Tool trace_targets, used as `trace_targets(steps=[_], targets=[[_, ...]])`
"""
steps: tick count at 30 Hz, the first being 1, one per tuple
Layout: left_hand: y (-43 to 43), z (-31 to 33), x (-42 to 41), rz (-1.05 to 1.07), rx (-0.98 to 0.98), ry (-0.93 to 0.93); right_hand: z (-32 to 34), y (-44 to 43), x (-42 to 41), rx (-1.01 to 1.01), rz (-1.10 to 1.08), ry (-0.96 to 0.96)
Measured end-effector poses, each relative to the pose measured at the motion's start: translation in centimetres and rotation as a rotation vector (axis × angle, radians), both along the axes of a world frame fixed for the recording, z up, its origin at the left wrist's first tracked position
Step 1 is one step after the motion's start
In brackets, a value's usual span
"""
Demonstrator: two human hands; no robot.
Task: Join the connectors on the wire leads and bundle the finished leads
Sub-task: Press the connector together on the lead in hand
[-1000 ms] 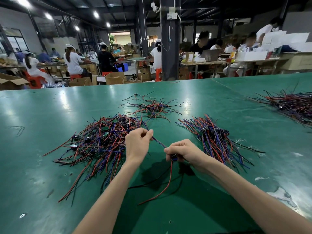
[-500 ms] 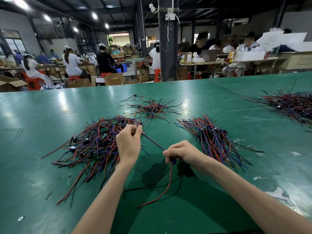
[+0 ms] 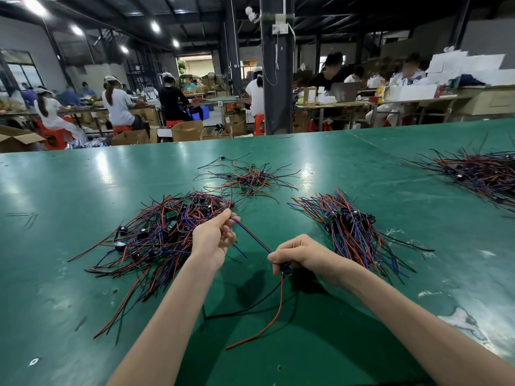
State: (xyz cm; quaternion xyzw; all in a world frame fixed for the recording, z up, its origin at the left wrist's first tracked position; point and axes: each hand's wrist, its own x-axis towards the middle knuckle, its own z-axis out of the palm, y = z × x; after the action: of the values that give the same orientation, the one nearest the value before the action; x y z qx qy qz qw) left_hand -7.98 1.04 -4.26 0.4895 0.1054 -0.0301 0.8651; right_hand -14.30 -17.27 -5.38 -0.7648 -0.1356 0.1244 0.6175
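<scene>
Nearest you, a red wire (image 3: 282, 291) is trailing over the green table (image 3: 55, 274) from your right hand (image 3: 303, 253), which is curling tight round a small connector (image 3: 285, 268). A blue wire (image 3: 250, 235) is stretching from that connector up to your left hand (image 3: 213, 236), whose thumb and fingers are pinching its far end. A large tangle of leads (image 3: 167, 229) is lying just beyond your left hand, and a tidier heap (image 3: 354, 227) is lying beside your right. Farther off, a small scatter (image 3: 248, 179) is sitting mid-table, and another heap (image 3: 485, 171) is spreading at the far right edge.
</scene>
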Motion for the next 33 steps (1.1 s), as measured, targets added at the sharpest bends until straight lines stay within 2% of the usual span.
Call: trace_targets(steps=[3,5,7,9,12,14,23,29,33], targets=[[-0.2,-0.1,-0.1,0.044,0.091,-0.058,-0.1,-0.1,-0.2,0.002,0.016,0.026],[-0.3,-0.1,-0.2,0.006,0.085,-0.088,-0.2,-0.1,-0.2,-0.013,-0.022,0.015],[-0.5,-0.1,-0.6,-0.101,0.102,-0.105,-0.3,0.0,-0.2,0.022,-0.089,0.005],[-1.1,-0.3,-1.2,-0.218,0.205,-0.125,-0.3,0.1,0.0,0.069,-0.151,0.001],[-2.5,-0.8,-2.3,-0.379,0.372,-0.178,-0.3,0.2,0.1,0.178,-0.18,0.059],[-3.2,-1.3,-2.9,-0.423,0.392,-0.213,-0.4,0.3,0.2,0.234,-0.196,0.1],[-3.6,-1.7,-2.9,-0.359,0.363,-0.234,-0.7,0.4,0.1,0.161,-0.201,0.041],[-3.6,-2.1,-2.7,-0.334,0.414,-0.298,-0.5,0.5,0.0,0.117,-0.187,-0.023],[-3.8,-2.3,-2.5,-0.253,0.418,-0.336,-0.5,0.4,0.0,0.055,-0.196,-0.056]])
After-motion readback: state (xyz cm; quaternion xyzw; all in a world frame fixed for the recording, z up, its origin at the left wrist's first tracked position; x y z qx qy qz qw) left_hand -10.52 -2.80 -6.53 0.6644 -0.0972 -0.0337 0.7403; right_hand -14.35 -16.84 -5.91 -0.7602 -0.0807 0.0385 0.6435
